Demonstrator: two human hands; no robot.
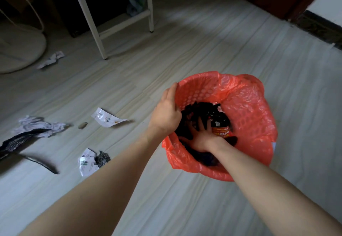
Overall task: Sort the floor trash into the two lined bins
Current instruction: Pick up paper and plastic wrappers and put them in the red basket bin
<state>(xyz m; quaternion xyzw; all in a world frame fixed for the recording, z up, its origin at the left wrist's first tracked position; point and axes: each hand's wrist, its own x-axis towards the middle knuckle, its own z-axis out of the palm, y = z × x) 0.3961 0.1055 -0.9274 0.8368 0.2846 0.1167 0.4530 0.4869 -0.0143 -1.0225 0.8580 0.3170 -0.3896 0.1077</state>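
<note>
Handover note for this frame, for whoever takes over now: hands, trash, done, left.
Left hand rests on the rim of the red-lined bin.
Right hand is down inside, pressing on black trash beside a bottle; its grip cannot be told.
Done: dark items and the bottle are binned.
Left on the floor: torn leaflet, crumpled papers, metal scourer, black strip, far paper. The second bin is out of view.

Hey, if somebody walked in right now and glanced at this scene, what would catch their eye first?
The bin with the bright red liner at centre right, easily the loudest colour on the pale floor. The left hand rests on its near-left rim while the right hand presses down on dark trash beside a black bottle with an orange label. Next, the crumpled papers scattered on the floor to the left.
</note>
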